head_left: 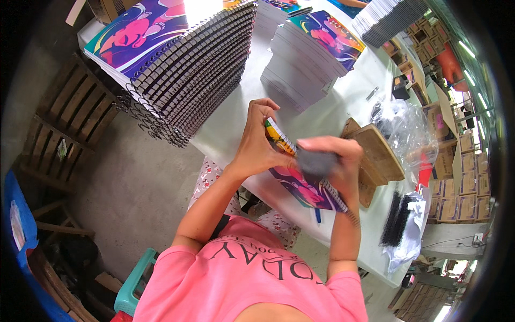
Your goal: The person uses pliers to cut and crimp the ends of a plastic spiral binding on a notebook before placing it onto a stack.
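My left hand (255,139) grips a spiral notebook (303,188) by its far part, thumb on top and fingers curled round it. The notebook has a purple, pink and orange cover and lies at the table's near edge in front of me. A black coil (348,214) runs along its right edge and sticks out past the near corner. Closed in my right hand (346,158) is a dark grey rounded object (317,163), smeared by motion, right over the coil edge. Its kind cannot be made out.
Tall stacks of coil-bound notebooks (198,70) stand at the left, with stacked unbound pages (298,78) beyond my hands. A wooden stand (378,155), clear plastic bag (407,126), loose black coils (396,217) and blue pen (317,216) are at the right.
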Motion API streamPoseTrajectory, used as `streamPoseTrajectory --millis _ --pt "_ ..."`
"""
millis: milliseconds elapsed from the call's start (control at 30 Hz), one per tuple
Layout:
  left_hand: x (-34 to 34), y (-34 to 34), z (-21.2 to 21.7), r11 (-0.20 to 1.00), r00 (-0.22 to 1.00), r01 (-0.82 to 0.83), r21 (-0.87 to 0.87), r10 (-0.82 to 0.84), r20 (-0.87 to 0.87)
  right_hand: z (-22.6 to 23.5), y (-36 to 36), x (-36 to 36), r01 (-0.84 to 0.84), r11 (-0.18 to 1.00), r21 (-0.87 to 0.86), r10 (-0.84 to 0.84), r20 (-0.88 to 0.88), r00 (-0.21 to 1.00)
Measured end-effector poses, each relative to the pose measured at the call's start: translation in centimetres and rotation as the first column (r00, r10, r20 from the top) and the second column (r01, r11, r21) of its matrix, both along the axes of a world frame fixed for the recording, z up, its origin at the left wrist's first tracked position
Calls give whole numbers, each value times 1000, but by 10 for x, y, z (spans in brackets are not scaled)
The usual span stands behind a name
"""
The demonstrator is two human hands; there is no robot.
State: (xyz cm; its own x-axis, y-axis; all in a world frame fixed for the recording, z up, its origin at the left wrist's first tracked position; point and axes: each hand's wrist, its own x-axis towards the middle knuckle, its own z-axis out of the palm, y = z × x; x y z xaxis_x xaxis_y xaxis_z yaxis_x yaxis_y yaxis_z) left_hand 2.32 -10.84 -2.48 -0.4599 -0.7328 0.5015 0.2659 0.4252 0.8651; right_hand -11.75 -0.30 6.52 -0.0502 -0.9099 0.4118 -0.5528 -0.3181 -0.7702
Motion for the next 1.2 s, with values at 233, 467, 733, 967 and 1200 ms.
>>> streamPoseTrajectory --millis 233,467,733,967,1200 --pt "1 0 7 996 999 47 80 -48 17 -2 -16 1 40 995 86 -48 92 995" --pt "4 2 8 1000 1000 17 7 -17 25 -20 -8 1 140 943 304 -214 226 950" --pt "32 0 19 908 994 93 409 -111 20 -55 112 -77 835 550 -10 -642 -645 415" --pt "57 19 53 957 952 -289 35 291 -89 -77 138 -33 886 454 -91 -669 -692 271" --pt "49 27 42 819 892 -436 -374 448 -59 -121 135 35 882 452 131 -522 -763 381"
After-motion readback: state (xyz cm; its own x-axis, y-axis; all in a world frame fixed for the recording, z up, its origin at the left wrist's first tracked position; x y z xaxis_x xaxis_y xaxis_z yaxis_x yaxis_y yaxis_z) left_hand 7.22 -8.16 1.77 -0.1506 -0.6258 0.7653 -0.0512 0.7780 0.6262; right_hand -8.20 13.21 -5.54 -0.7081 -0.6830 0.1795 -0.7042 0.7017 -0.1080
